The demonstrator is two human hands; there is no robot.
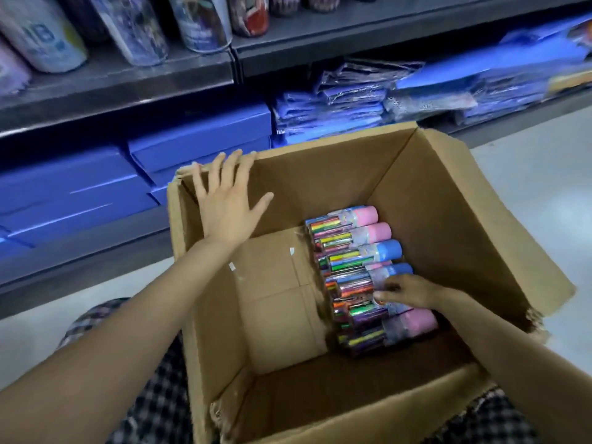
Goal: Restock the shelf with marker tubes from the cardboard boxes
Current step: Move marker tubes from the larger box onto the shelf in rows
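The right hand (405,291) is down inside the cardboard box (448,225), its fingers curled over one of the marker tubes (358,277) — it grips a tube near the cap end, in the nearer half of the row, with the thumb tip showing on the clear wrapping. Which tube exactly it holds is hard to tell, since the hand covers the caps there.

The tubes lie on their sides in a tight row along the right side of the box floor, caps pointing toward the right wall. Two pink caps sit at the far end of the row, two blue caps follow, and another pink cap shows at the near end, just below the hand. Through the clear bodies the coloured markers can be seen. The left half of the box floor is bare cardboard with a few scraps of white tape.

The left hand (226,200) rests flat against the far left corner of the box — fingers straight and spread, fingertips reaching the top rim, holding nothing.

The box stands open on the pale floor, flaps folded outward, against the person's checked trousers (160,395). Beyond it runs the grey shelf (128,88): large printed tubes (198,24) stand on the upper level, blue flat boxes (198,139) are stacked below on the left, and blue wrapped packs (352,97) are piled on the right.
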